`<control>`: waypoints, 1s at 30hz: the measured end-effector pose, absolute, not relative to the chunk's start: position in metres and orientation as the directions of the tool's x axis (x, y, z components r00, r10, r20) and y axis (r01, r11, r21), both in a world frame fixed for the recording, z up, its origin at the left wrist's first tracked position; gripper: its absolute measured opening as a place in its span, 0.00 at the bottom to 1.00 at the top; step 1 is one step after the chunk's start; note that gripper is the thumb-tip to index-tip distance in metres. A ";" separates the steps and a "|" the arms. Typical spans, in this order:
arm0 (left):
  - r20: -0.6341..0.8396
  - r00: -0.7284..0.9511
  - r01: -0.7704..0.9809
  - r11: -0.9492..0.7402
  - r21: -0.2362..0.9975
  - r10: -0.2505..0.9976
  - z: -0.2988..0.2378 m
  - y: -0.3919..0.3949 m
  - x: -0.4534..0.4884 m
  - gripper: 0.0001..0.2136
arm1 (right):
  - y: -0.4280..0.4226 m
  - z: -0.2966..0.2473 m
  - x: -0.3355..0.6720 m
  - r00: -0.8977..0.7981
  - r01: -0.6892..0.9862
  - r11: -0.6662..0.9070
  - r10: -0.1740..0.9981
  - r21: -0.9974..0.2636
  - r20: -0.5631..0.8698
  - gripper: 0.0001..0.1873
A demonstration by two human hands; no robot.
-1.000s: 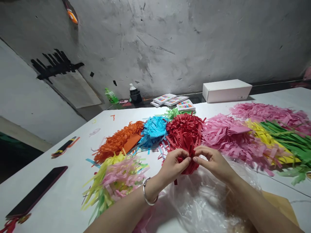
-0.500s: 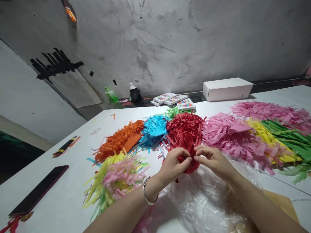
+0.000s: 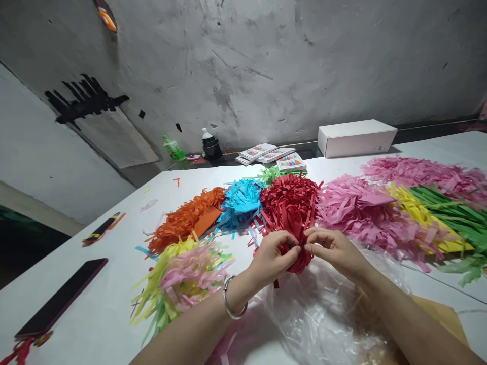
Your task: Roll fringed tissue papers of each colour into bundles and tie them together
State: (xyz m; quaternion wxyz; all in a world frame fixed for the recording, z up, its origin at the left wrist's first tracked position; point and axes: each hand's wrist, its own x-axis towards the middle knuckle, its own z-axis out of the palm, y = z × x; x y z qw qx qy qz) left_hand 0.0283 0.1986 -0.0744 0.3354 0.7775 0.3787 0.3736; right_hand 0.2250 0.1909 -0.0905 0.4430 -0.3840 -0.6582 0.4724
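A thick bunch of red paper tassels (image 3: 291, 197) lies at the middle of the table, its near end between my hands. My left hand (image 3: 279, 253), with a silver bangle on the wrist, pinches the red tassel from the left, thumb against forefinger. From the right, my right hand (image 3: 331, 248) pinches the same tassel, its fingertips almost touching the left ones. Just what lies between the fingertips is too small to make out. Blue tassels (image 3: 243, 197) and orange tassels (image 3: 190, 215) lie to the left, pink tassels (image 3: 353, 203) to the right.
Clear plastic wrap (image 3: 315, 309) spreads under my forearms. Yellow and pink strips (image 3: 190, 274) lie left of my wrist, a phone (image 3: 63, 296) farther left, beside a cutter knife (image 3: 101, 228). Green strips (image 3: 441, 208) are at right. Cards (image 3: 291, 161) and a white box (image 3: 355, 139) stand along the wall.
My hands stay pinched on the red tassel, with hardly any visible movement. The whole view has shifted very slightly; the table things lie as before.
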 end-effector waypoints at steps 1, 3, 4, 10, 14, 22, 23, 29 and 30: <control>0.328 0.435 0.335 -0.488 0.806 0.839 -0.074 0.199 0.028 0.06 | 0.191 -0.091 0.225 -0.315 0.084 0.258 0.923 -0.963 0.220 0.14; 0.327 0.437 0.333 -0.488 0.807 0.838 -0.074 0.199 0.028 0.06 | 0.192 -0.091 0.225 -0.317 0.078 0.256 0.923 -0.963 0.220 0.15; 0.324 0.438 0.335 -0.487 0.807 0.839 -0.074 0.199 0.028 0.06 | 0.192 -0.092 0.225 -0.318 0.076 0.256 0.922 -0.964 0.220 0.15; 0.317 0.443 0.339 -0.484 0.806 0.839 -0.073 0.200 0.028 0.06 | 0.192 -0.094 0.226 -0.327 0.076 0.264 0.918 -0.962 0.226 0.14; 0.318 0.441 0.335 -0.483 0.809 0.839 -0.075 0.200 0.029 0.06 | 0.192 -0.094 0.225 -0.330 0.087 0.285 0.912 -0.954 0.243 0.12; 0.330 0.441 0.350 -0.499 0.793 0.834 -0.076 0.199 0.029 0.06 | 0.189 -0.090 0.219 -0.306 0.172 0.388 0.895 -0.905 0.325 0.08; 0.334 0.441 0.356 -0.504 0.787 0.833 -0.076 0.199 0.029 0.06 | 0.188 -0.089 0.218 -0.301 0.187 0.403 0.891 -0.896 0.338 0.08; 0.397 0.448 0.408 -0.578 0.706 0.801 -0.077 0.197 0.028 0.05 | 0.179 -0.084 0.208 -0.258 0.303 0.485 0.870 -0.820 0.419 0.07; 0.415 0.455 0.417 -0.600 0.683 0.788 -0.076 0.196 0.028 0.05 | 0.178 -0.084 0.206 -0.249 0.325 0.494 0.867 -0.806 0.431 0.07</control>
